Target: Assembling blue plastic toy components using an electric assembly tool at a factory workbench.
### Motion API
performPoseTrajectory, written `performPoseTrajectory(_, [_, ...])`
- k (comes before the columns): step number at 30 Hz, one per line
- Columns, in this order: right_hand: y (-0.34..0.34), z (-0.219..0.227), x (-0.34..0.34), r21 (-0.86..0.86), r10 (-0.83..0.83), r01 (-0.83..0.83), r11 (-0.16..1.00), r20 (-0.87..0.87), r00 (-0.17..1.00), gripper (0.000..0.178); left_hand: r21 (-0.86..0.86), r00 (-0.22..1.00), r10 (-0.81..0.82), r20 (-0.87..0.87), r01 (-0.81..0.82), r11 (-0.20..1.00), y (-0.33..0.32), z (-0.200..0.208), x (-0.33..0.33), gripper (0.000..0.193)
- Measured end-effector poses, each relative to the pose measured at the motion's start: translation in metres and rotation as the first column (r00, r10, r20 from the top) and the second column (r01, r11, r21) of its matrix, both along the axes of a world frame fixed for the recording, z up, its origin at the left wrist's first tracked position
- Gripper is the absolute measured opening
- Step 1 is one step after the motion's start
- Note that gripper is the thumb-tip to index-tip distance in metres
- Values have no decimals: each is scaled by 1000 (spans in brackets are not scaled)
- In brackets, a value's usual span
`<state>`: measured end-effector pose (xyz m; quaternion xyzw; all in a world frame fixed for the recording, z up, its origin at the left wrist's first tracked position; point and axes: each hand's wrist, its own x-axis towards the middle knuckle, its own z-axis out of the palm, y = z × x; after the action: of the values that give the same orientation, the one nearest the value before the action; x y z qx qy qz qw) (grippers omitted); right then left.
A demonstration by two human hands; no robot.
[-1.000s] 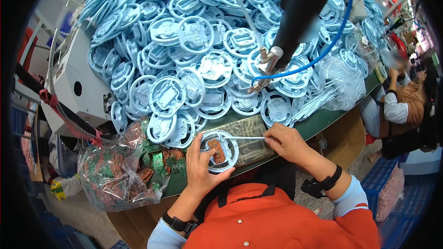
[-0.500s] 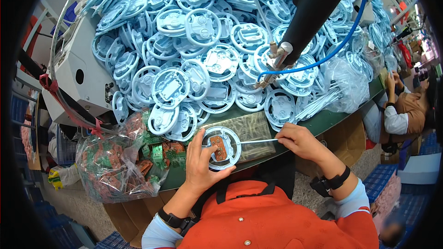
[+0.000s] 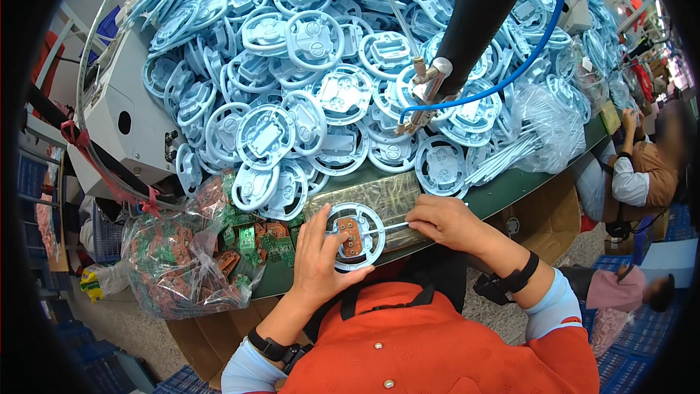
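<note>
My left hand (image 3: 315,263) grips a pale blue plastic steering-wheel-shaped part (image 3: 374,217) by its left side and lower rim. A small orange-brown circuit board (image 3: 349,238) sits in the middle of the part, with my fingers over its left edge. My right hand (image 3: 446,223) pinches a thin pale stick (image 3: 397,226). The stick runs leftward across the wheel part's right rim and reaches close to the board. Beneath and behind the part lies a flat block wrapped in shiny tape (image 3: 390,193).
A large heap of similar wheel parts (image 3: 266,135) covers the green table (image 3: 521,193). A black tool with a metal tip (image 3: 430,87) hangs over it. Bagged circuit boards (image 3: 171,255) lie left, bundled sticks (image 3: 503,164) right. Another person (image 3: 642,168) sits at far right.
My right hand has moved left with the stick, which now extends inside the wheel part's rim. My left hand has barely moved. At far right, a person in pink has come into view.
</note>
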<state>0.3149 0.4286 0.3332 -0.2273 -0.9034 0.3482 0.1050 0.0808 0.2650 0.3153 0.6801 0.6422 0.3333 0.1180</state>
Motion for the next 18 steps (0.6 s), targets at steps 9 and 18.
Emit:
performPoseTrajectory(9, [-2, -1, -1, 42, -15, 17, 999, -64, 998, 10, -12, 1000, 2, -22, -2, 1000, -1, -1, -1, 68])
performPoseTrajectory(18, [3, 10, -2, 157, 12, 11, 988, -143, 990, 16, -32, 995, -19, -94, 16, 999, 2, 7, -1, 67])
